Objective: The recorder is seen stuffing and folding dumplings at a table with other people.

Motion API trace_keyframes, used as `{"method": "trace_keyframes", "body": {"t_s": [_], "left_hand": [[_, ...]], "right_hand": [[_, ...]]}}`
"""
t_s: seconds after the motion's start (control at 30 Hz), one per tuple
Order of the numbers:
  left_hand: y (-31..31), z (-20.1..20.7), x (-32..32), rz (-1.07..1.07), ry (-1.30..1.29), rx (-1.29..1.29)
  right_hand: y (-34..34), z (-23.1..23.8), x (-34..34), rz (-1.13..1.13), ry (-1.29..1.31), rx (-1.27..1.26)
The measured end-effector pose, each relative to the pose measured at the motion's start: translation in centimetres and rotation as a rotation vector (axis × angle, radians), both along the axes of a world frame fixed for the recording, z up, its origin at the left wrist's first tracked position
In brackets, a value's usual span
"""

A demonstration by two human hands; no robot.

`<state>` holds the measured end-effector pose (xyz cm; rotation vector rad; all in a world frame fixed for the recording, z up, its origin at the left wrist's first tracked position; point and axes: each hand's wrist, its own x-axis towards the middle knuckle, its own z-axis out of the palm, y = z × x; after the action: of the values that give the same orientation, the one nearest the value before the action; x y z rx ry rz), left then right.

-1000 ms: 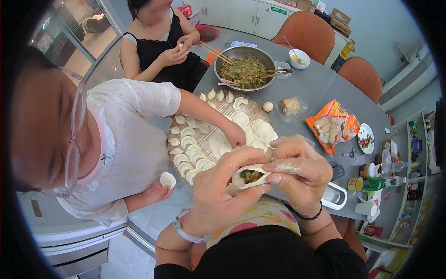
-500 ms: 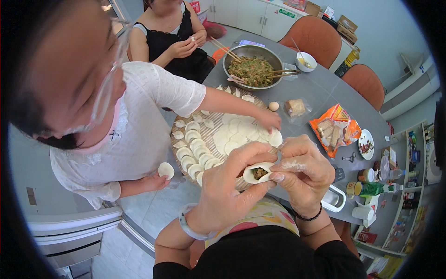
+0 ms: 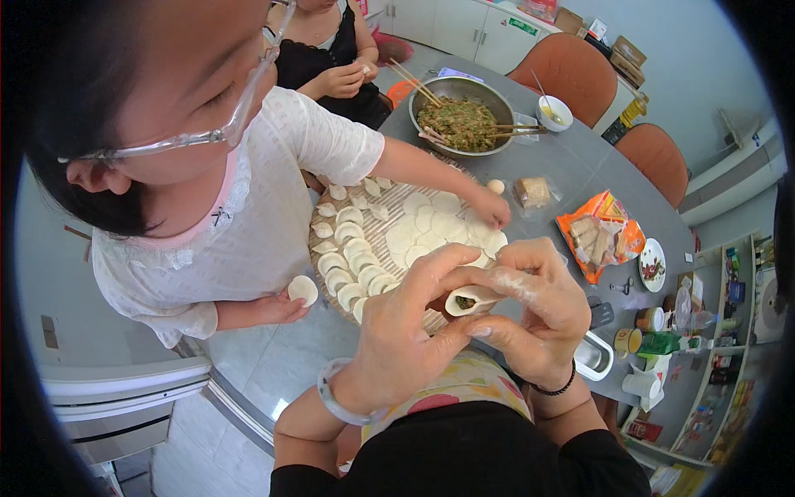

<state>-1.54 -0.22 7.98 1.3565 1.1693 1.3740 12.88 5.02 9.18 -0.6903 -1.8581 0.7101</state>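
Between my two hands is a partly closed dumpling (image 3: 470, 300), its dough pinched together on the right and some green-brown filling showing in the opening on the left. My left hand (image 3: 414, 311) grips its left side between thumb and fingers. The thumb and fingers of my right hand (image 3: 542, 311), dusted with flour, press the right side. Just beyond my hands lies a round woven tray (image 3: 387, 258) bearing flat dumpling wrappers (image 3: 426, 222) and rows of finished dumplings (image 3: 354, 258). A person in white at my left reaches one hand (image 3: 490, 207) to the wrappers and holds a wrapper (image 3: 303, 290) in the other.
A steel bowl of filling (image 3: 461, 124) with chopsticks stands at the back of the grey table (image 3: 592, 166). To the right are an egg (image 3: 495, 186), an orange bag (image 3: 600, 236), a plate (image 3: 652, 265) and a white-rimmed metal container (image 3: 593, 356). Another person (image 3: 335, 62) sits at the far left.
The dumpling's opening has become narrower, its right side now pinched together by my right hand. The person in white has leaned in, their head moving to the right.
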Motion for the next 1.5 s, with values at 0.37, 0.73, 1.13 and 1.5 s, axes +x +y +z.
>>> {"method": "trace_keyframes", "body": {"t_s": [0.37, 0.73, 1.13, 1.5], "left_hand": [[0.4, -0.3, -0.4, 0.026, 0.100, -0.004], [2.4, -2.2, -1.1, -0.061, 0.037, -0.062], [3.0, -4.8, -0.2, 0.127, 0.170, -0.030], [2.3, -7.2, -2.2, -0.488, -0.822, -0.576]], "right_hand": [[0.3, -0.2, -0.7, 0.031, -0.070, 0.044], [1.4, -1.4, -0.8, 0.015, -0.064, -0.014], [3.0, -3.7, -1.8, -0.005, -0.197, 0.126], [4.3, -3.4, 2.2, 0.330, -0.159, -0.897]]}}
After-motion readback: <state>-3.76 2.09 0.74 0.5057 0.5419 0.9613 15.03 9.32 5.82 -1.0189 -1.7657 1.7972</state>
